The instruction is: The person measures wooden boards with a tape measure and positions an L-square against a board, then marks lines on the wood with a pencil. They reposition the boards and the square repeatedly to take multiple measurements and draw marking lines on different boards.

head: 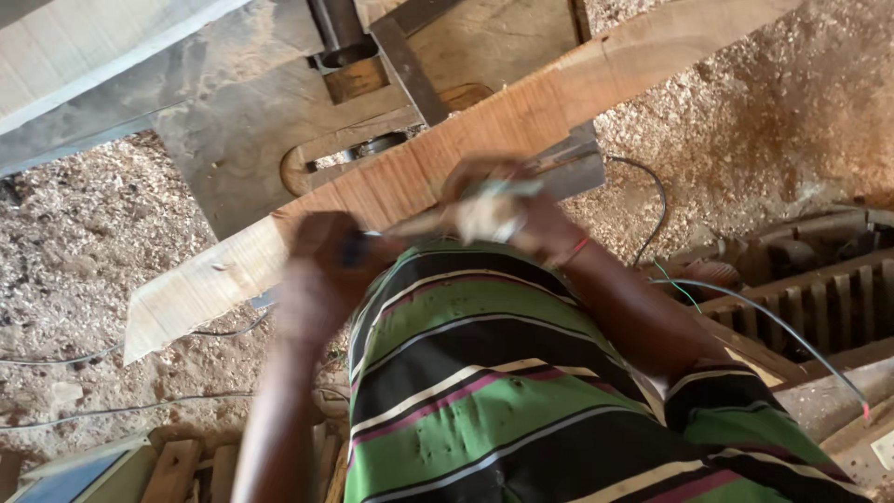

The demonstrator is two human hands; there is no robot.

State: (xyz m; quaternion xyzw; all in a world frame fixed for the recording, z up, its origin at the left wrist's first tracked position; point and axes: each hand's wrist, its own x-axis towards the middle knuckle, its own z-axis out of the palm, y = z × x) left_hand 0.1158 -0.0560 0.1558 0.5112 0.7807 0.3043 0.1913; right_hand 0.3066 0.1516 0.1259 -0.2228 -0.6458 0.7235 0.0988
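Gripping a small dark tool, left hand (blurred), right hand closed, both over the plank.

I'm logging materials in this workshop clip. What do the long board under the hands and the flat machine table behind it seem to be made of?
The long board looks like bare, unfinished wood: pale reddish-tan with fine cross-grain stripes and a rough-cut end. The machine table seems to be metal, probably steel or cast iron: dull grey, flat, scuffed, with a slot cut in it. Blur leaves its finish uncertain.

We see the metal machine table carrying a long wooden board (laid diagonally). Below, the sawdust floor holds thin wires.
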